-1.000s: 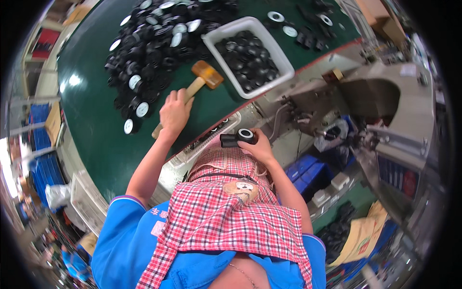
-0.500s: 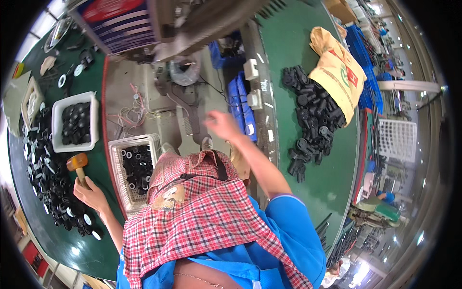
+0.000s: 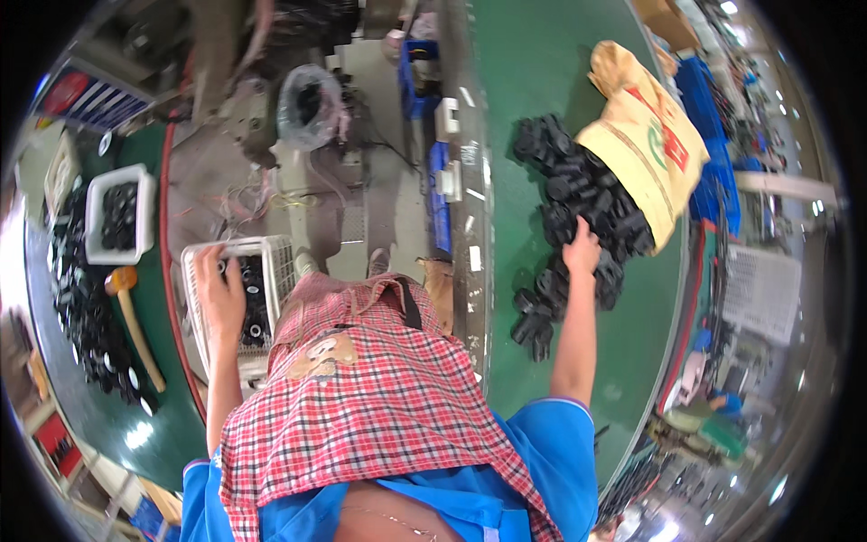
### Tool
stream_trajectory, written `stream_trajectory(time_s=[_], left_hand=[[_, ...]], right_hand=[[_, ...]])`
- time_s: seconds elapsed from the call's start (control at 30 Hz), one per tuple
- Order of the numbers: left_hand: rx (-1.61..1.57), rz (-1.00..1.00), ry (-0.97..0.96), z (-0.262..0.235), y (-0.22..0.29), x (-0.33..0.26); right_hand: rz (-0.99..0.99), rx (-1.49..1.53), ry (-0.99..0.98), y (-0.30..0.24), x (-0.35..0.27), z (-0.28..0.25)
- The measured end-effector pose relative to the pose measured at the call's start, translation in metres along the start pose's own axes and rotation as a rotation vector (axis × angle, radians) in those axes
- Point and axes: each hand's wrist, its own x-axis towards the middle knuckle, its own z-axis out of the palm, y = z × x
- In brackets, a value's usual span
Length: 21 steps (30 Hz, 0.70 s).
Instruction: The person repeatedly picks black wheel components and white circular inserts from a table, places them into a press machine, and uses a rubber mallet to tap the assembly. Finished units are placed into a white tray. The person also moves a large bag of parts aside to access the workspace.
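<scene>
My left hand (image 3: pixel 221 294) is over the left side of a white plastic basket (image 3: pixel 191 264), fingers stretched out and apart. Inside the basket lie black parts with pale rings (image 3: pixel 253 303). On the far right, my right hand (image 3: pixel 582 248) reaches into a pile of black plastic pipe-like fittings (image 3: pixel 562 185) on the green table, its fingers extended against them. No fitting is plainly gripped. A mallet (image 3: pixel 137 327) with an amber head and wooden handle lies on the left green table, beside many loose black parts (image 3: pixel 79 307).
The fittings spill from a yellow sack (image 3: pixel 646 149) on the right table (image 3: pixel 515 81). A white tub (image 3: pixel 93 217) of black round parts stands on the left table. Between the tables are a plastic-bag-lined bin (image 3: pixel 307 108), blue crates (image 3: pixel 440 203) and loose wires.
My left hand has let go of the mallet, now lying on the left table, and moved right to the basket. My right hand has swung from the middle to the fittings.
</scene>
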Motion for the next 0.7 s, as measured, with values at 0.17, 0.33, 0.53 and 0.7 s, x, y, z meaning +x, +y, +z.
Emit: stream_trajectory(time_s=[0.17, 0.33, 0.53, 0.7], left_hand=[[-0.054, -0.121, 0.027, 0.005, -0.005, -0.031], [-0.520, -0.330, -0.262, 0.008, 0.041, -0.013], [-0.792, -0.445, -0.303, -0.022, 0.044, 0.001], [-1.082, -0.413, -0.208, -0.078, -0.018, -0.018]], right_hand=[[-0.017, 0.405, -0.050, -0.024, 0.006, -0.069], [-0.426, 1.450, -0.299, -0.206, -0.060, -0.102], [-0.832, 1.630, -0.949, -0.425, -0.193, -0.171], [-1.130, 1.653, -1.311, -0.503, -0.229, -0.195]])
